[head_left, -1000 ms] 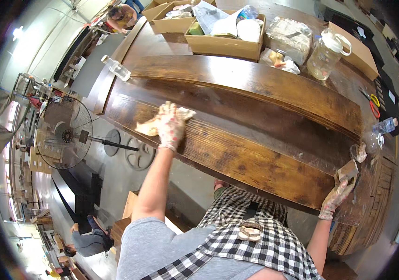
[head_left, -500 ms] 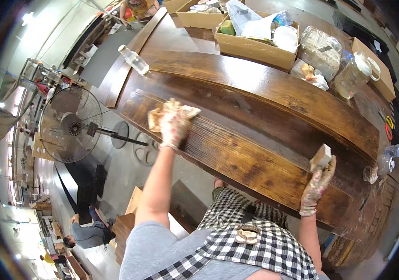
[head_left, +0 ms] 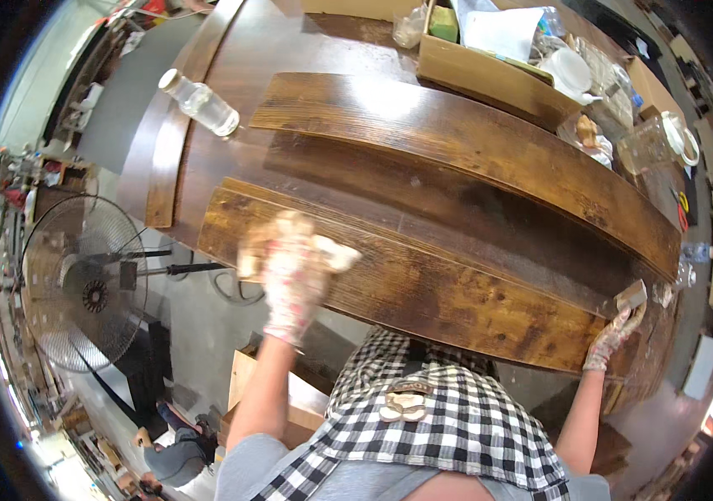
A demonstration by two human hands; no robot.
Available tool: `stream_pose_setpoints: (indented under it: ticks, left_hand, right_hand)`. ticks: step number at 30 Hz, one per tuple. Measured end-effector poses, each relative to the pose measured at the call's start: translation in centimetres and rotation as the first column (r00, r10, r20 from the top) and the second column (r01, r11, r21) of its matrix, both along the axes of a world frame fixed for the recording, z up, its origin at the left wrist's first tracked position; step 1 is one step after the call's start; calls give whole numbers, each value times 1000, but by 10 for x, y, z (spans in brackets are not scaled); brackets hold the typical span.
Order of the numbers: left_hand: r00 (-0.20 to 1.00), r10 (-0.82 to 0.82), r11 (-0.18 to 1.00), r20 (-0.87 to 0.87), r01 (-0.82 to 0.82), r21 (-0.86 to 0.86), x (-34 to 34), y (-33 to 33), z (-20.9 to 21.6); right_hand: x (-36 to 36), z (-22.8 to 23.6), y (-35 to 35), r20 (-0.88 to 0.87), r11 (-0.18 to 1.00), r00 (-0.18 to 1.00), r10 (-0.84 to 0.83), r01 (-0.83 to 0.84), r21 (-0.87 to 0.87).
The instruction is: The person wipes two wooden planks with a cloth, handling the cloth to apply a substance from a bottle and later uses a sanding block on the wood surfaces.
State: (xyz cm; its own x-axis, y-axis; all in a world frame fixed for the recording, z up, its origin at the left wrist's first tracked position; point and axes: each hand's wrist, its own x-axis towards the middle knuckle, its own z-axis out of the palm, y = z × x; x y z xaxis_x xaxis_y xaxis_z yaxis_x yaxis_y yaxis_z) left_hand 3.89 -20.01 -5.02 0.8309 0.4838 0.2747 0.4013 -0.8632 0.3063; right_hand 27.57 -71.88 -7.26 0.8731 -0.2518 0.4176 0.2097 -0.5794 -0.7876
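Note:
My left hand (head_left: 294,288), in a patterned glove and blurred by motion, presses a pale crumpled rag (head_left: 336,254) onto the left part of a brown wooden board (head_left: 448,309). At the board's right end my gloved right hand (head_left: 609,342) is closed around a small pale block (head_left: 630,297), resting near the corner. The near board lies along the table's front edge. A second wooden board (head_left: 490,150) lies behind it, with a strip of the dark tabletop (head_left: 398,196) between them.
A clear bottle (head_left: 202,104) leans at the far left, beside a long plank (head_left: 174,142). At the back stand a filled cardboard box (head_left: 498,83) and a clear jug (head_left: 649,144). Scissors (head_left: 682,213) lie far right. A standing fan (head_left: 85,284) and a person (head_left: 177,457) are left.
My view has shifted. The rag and left hand are at a similar place on the board's left part. My right hand with the block has moved right to the board's end, and the block is tilted lower.

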Motion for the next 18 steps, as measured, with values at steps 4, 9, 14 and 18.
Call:
stream_pose_setpoints:
  ticks: [4,9,14,18]
  left_hand:
    - [991,122,905,-46,-92,416,-49,138,-17]
    - [978,160,980,-133,-141,140,-72,222,-17]
    - [974,161,731,-156,-12,682,-99,256,-29]
    - [927,234,970,294,-243,-6,-65,198,27]
  right_hand:
    - [13,-16,-19,22,999,999,-43,42,26]
    - [11,-6,-15,17,996,997,-79,79,-27]
    - [10,-7,-13,48,994,997,-65,69,-88]
    - [8,-12,-17,56,994,996,-64,69,-83]
